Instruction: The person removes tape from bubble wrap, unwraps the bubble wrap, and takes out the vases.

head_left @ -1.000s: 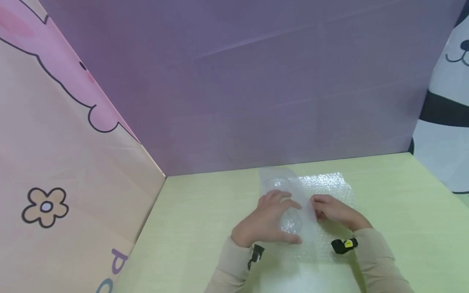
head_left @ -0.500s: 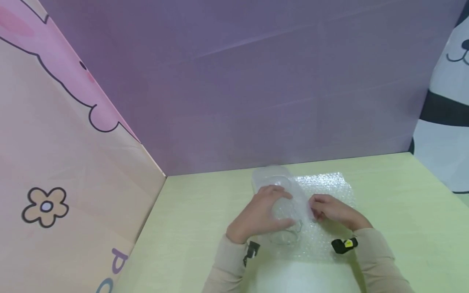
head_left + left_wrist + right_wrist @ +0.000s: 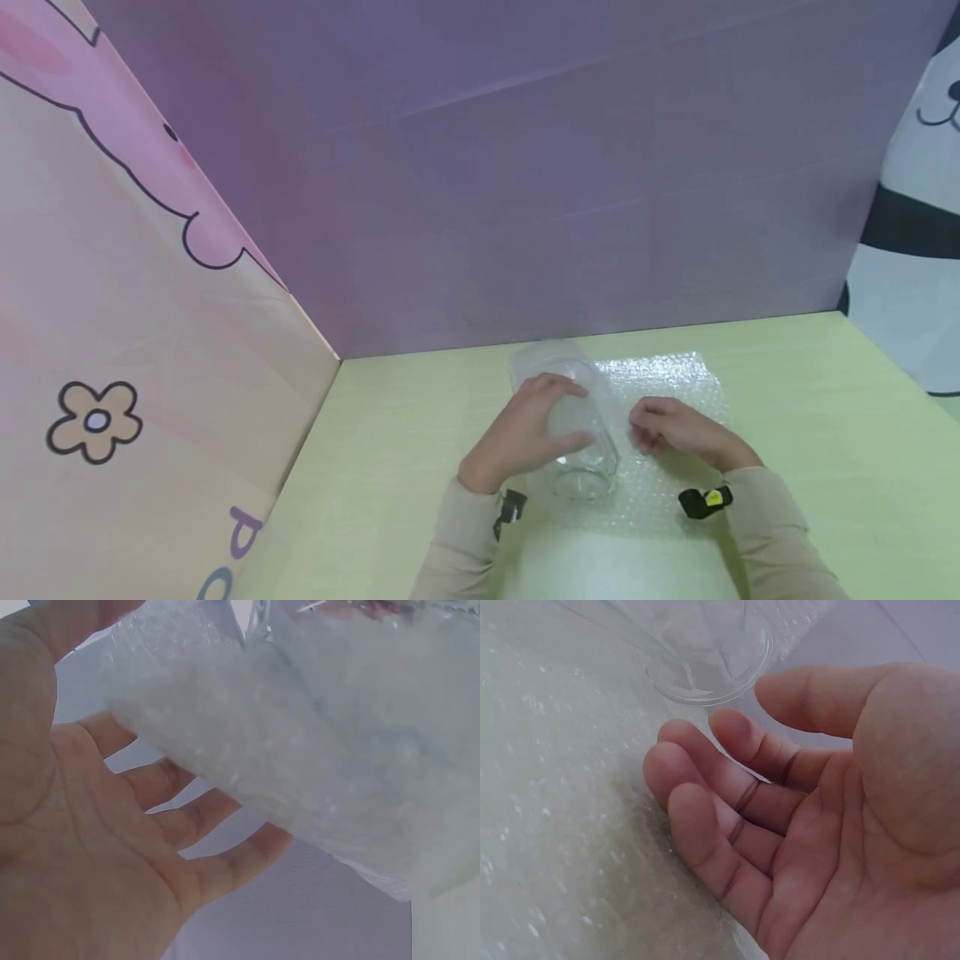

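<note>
A clear glass vessel (image 3: 582, 485) lies on its side on a sheet of bubble wrap (image 3: 663, 500). One flap of the wrap covers its upper and far part. My left hand (image 3: 521, 433) spans the covered glass from the left with thumb and fingers spread. In the left wrist view the wrap (image 3: 255, 735) hides the fingertips. My right hand (image 3: 678, 429) hovers low over the wrap to the right of the glass, its fingers loosely bent with nothing between them. The right wrist view shows the round glass rim (image 3: 712, 694) just beyond that thumb.
The pale yellow-green table (image 3: 420, 433) runs back to a purple panel (image 3: 480, 183). A light panel with drawings (image 3: 97, 317) bounds the left side, and a panda picture (image 3: 907, 292) stands at the right. Small black cameras (image 3: 703, 502) sit on both wrists.
My left hand has shifted leftward off the glass's middle, and the flap and glass have turned left with it, uncovering the near rim. My right hand has barely moved.
</note>
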{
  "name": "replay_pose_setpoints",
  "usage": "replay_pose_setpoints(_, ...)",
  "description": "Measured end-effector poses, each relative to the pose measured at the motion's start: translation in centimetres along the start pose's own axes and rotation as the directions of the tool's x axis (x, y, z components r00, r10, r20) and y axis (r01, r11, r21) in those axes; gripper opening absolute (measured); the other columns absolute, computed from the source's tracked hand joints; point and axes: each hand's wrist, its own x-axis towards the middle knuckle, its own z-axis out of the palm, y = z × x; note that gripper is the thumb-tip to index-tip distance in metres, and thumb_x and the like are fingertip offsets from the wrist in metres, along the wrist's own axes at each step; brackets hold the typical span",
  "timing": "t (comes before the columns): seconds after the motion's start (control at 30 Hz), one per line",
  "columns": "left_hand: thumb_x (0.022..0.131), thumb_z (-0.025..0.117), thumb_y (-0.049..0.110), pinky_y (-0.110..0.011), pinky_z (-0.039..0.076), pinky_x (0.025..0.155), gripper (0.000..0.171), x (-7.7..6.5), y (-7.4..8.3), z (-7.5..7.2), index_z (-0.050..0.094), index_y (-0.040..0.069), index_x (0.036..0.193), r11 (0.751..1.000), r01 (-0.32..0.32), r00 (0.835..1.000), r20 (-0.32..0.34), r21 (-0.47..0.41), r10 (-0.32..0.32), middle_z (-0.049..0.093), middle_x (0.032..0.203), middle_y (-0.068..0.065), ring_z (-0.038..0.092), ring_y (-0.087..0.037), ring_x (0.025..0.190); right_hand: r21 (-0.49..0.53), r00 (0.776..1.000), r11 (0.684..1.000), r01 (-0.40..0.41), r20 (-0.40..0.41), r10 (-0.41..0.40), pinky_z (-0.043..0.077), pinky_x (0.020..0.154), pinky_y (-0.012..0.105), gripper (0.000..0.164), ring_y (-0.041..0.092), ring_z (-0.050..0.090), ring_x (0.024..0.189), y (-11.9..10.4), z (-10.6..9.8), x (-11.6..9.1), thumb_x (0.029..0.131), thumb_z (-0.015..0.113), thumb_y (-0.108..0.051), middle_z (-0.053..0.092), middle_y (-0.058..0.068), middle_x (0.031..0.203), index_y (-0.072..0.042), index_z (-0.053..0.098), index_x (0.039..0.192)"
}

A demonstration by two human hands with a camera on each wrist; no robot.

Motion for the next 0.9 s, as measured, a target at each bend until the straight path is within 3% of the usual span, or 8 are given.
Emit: replay_pose_setpoints(0.9, 0.095, 0.073, 0.032, -0.036, 0.045, 0.116, 0.034, 0.13, -0.64, -0.32, 0.067, 0.018, 0.126, 0.999, 0.017, 0.991, -0.135, -0.044, -0.023, 0.062, 0.138, 0.0, 0.055, -0.017, 0.134, -0.002, 1.0, 1.0, 0.016, 0.011, -0.016, 0.057, 0.075, 0.03, 0.032, 0.02, 0.064, 0.084, 0.06, -0.12, -0.02, 0.108, 0.05, -0.025, 0.067, 0.013, 0.094, 0.005, 0.063, 0.104)
